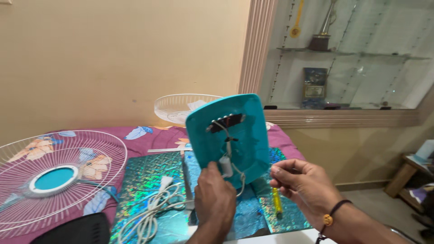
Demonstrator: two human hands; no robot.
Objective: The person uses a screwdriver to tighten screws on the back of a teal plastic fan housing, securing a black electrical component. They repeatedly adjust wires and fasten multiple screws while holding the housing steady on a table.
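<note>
My left hand (pixel 214 201) grips the lower edge of a teal plastic fan base (pixel 246 135), held upright with its underside toward me. A small black circuit strip (pixel 225 122) and white wires (pixel 228 153) with a white part show on that underside. My right hand (pixel 300 183), wearing a dark wrist cord with a bead, is just right of the base with fingers pinched together; something small may be between them, I cannot tell. A yellow-handled screwdriver (pixel 276 201) lies on the table under the right hand.
A white wire fan guard with a teal centre ring (pixel 54 178) lies at the left on a floral cloth. A second white guard (pixel 181 106) rests at the back. A coiled white power cord (pixel 156 208) lies on shiny holographic sheets (pixel 144 176). Glass shelves line the right wall.
</note>
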